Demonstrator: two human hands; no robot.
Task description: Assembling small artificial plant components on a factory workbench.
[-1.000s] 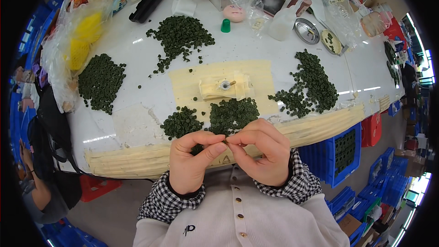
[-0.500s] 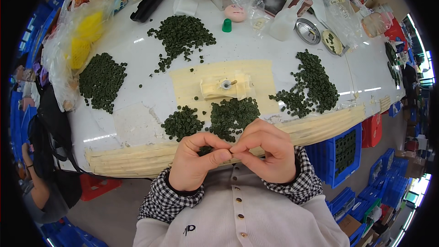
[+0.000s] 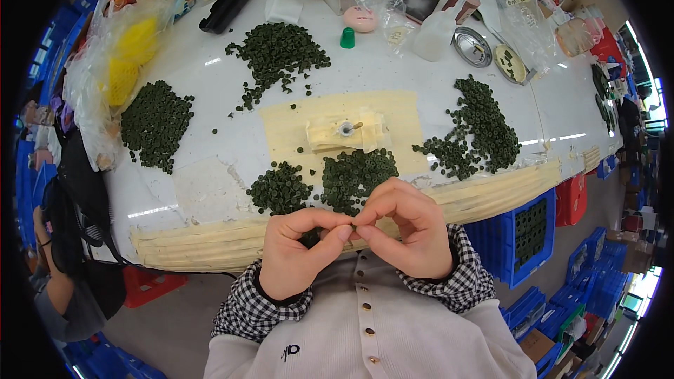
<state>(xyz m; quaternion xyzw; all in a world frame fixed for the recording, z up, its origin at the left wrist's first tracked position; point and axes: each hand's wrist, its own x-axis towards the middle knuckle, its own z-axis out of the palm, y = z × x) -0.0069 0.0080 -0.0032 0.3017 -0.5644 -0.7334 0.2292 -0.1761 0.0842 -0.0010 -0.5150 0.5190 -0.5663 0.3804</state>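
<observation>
My left hand and my right hand meet at the fingertips over the table's near edge. Thumb and forefinger of each are pinched together on something tiny, mostly hidden by the fingers. Just beyond them lie two piles of small dark green ring-like pieces, a smaller pile on the left and a denser pile on the right. Past these, a small upright fixture with a metal disc and a brownish pin is taped to a cream patch on the table.
More dark green pieces form piles at the left, far middle and right. A green cap, a black case, a round metal lid and plastic bags stand farther back. Blue crates are at lower right.
My fingertips have shifted slightly, with the left thumb a little higher and closer to its forefinger. Both hands stay together in nearly the same place; the piles look unchanged.
</observation>
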